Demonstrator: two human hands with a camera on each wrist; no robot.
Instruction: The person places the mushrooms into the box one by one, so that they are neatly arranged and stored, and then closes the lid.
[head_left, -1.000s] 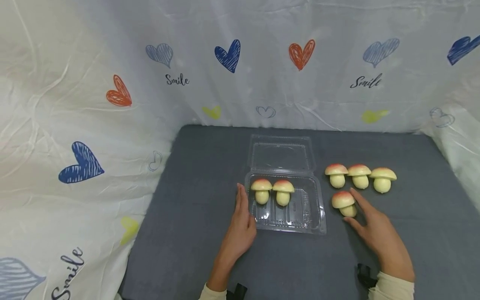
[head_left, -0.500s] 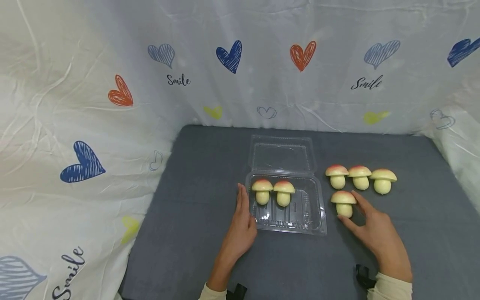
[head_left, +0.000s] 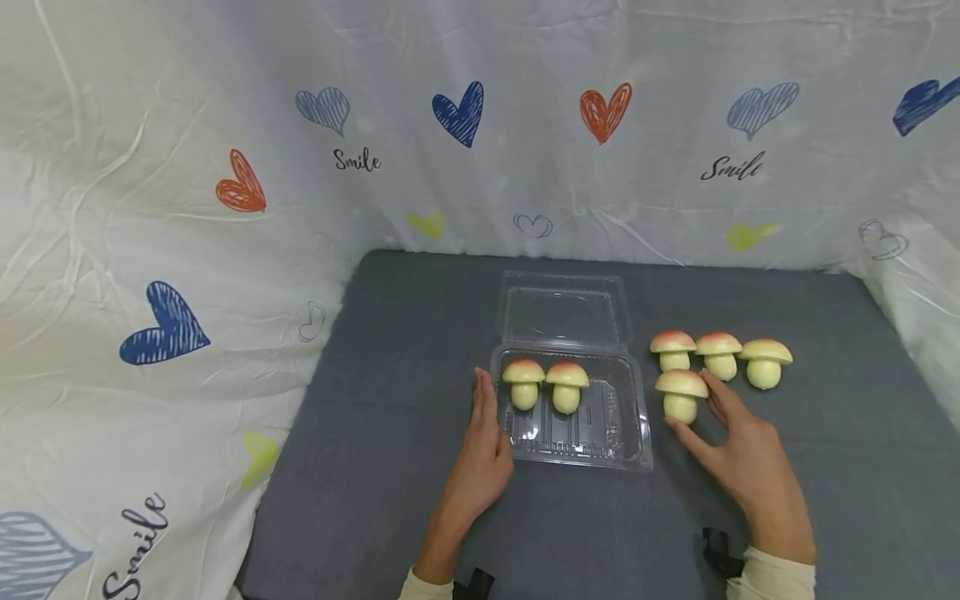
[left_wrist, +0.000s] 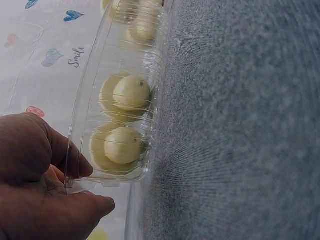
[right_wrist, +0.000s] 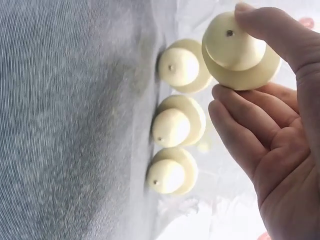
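While the mushroom [head_left: 681, 397] is held, its axis runs forward; cap [head_left: 681, 382] foremost.

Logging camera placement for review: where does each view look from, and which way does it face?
Head: on the head, facing forward and down at the clear container; left hand, right hand and sleeves show.
Left wrist: on that wrist, facing the container's wall; left hand only.
Right wrist: on that wrist, facing the held mushroom and three others; right hand only.
Shared: head and right wrist both show the held mushroom.
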